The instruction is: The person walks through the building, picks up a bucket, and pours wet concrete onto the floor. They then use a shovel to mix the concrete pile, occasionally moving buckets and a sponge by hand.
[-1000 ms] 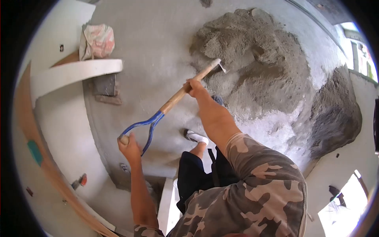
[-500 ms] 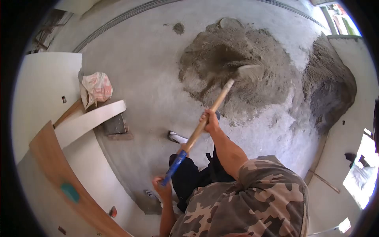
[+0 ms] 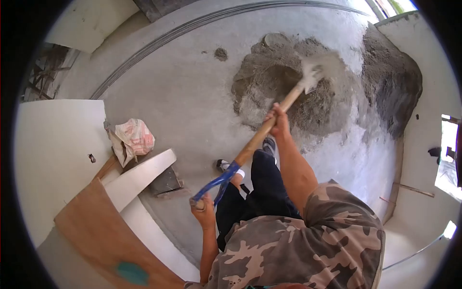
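Note:
My right hand (image 3: 278, 120) is wrapped round the wooden shaft of a shovel (image 3: 257, 142), fairly near the blade. Lower and to the left, my left hand (image 3: 204, 209) grips the end of its blue D-shaped handle. The blade, smeared by motion, is up over the right part of a grey mortar heap (image 3: 264, 72) with a hollow in its middle. Some pale material on or around the blade is blurred too. Both of my feet stand on the concrete floor just short of the heap.
A darker sand pile (image 3: 392, 77) leans against the right wall. Long thin rods (image 3: 183, 33) lie across the back floor. On the left are a crumpled sack (image 3: 137, 137), a white board (image 3: 139, 176), dark blocks (image 3: 166, 183) and a curved brown panel (image 3: 106, 216). A stick (image 3: 415, 190) lies by the right wall.
The shovel has swung up and to the right, its blade lifting from the heap's middle and its handle turning so the D shape shows. Both hands keep their hold, and the camera view has shifted.

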Tool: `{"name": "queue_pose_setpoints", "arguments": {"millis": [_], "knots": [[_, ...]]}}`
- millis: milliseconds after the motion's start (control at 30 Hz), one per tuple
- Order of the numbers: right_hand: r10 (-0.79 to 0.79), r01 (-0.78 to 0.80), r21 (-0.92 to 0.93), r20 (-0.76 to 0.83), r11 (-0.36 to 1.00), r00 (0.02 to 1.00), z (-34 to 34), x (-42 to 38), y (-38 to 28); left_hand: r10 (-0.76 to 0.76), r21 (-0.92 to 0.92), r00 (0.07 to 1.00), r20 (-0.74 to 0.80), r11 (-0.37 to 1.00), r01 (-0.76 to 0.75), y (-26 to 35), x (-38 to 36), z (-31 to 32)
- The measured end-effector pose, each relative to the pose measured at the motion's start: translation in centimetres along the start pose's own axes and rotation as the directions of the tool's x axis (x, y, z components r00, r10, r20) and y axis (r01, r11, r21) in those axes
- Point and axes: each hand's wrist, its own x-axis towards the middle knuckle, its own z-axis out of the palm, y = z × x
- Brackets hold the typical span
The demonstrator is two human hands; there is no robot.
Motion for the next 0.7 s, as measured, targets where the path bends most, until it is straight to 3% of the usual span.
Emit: {"name": "queue_pose_setpoints", "arguments": {"millis": [33, 67, 100, 167, 233, 300, 333, 400, 533, 600, 700], "knots": [[0.005, -0.026, -0.171, -0.118, 0.985, 0.993, 0.6, 1.2, 3.1, -0.168, -0.091, 0.979, -0.115, 0.983, 0.158, 0.2, 0.8, -0.8], [0.090, -0.126, -0.219, -0.166, 0.968, 0.982, 1.3, 2.0, 6.2, -0.341, -0.202, 0.915, -0.214, 0.932, 0.300, 0.2, 1.6, -1.3], [0.174, -0.230, -0.261, -0.222, 0.938, 0.959, 1.6, 2.4, 9.5, -0.304, -0.239, 0.883, -0.356, 0.944, 0.229, -1.1, 2.3, -2.3], [0.292, -0.399, -0.274, -0.358, 0.875, 0.887, 2.6, 2.6, 16.8, -0.317, -0.158, 0.844, -0.432, 0.948, 0.276, -3.1, 2.1, -6.6], [0.391, -0.488, -0.248, -0.352, 0.837, 0.850, 1.3, 2.9, 25.1, -0.295, -0.036, 0.790, -0.537, 0.944, 0.328, -5.0, 1.3, -10.9], [0.552, -0.629, -0.282, -0.307, 0.725, 0.775, 2.7, 0.7, 29.6, -0.233, 0.133, 0.722, -0.652, 0.902, 0.411, -3.1, 0.8, -13.0], [0.593, -0.672, -0.260, -0.324, 0.693, 0.737, 2.9, 0.7, 32.2, -0.311, 0.027, 0.658, -0.685, 0.893, 0.450, -2.8, 0.5, -14.1], [0.649, -0.735, -0.205, -0.359, 0.646, 0.670, 2.9, 0.1, 35.0, -0.286, 0.182, 0.620, -0.731, 0.794, 0.580, 0.9, 1.2, -13.3], [0.721, -0.815, -0.186, -0.390, 0.548, 0.573, 2.6, 3.7, 35.7, -0.278, 0.202, 0.616, -0.737, 0.779, 0.593, 4.2, 5.2, -10.2], [0.710, -0.793, -0.114, -0.382, 0.599, 0.591, 1.6, 8.1, 34.8, -0.246, 0.223, 0.704, -0.666, 0.835, 0.503, 5.5, 9.8, -7.2], [0.616, -0.655, -0.048, -0.295, 0.754, 0.730, 2.7, 15.8, 28.5, -0.121, 0.355, 0.833, -0.540, 0.865, 0.356, 7.0, 17.7, -1.2]]}}
